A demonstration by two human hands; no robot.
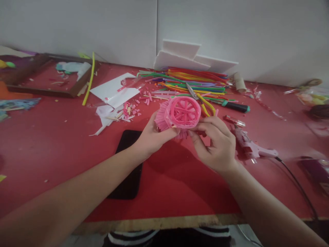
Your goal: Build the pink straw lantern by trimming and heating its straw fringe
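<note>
Above the table I hold a pink craft piece (185, 112), with a round wheel-like ring on spokes facing up and a pleated-looking fringe at its left and underside. My left hand (154, 135) is closed round its left side, the thumb lying along the lower edge. My right hand (217, 142) pinches at the lower right edge of the same piece; whether a smaller bit is between those fingertips is hidden. A short pink tip (217, 112) sticks up behind the right knuckles. Just beyond lie scissors (206, 103) with yellow handles.
Colourful pipe cleaners (195, 80) lie at the back before white foam boards (185, 56). A pink glue gun (253, 147) with a cord rests right, near a utility knife (235, 106). A black phone-like slab (128, 171) lies under my left forearm; a brown tray (41, 91) sits left.
</note>
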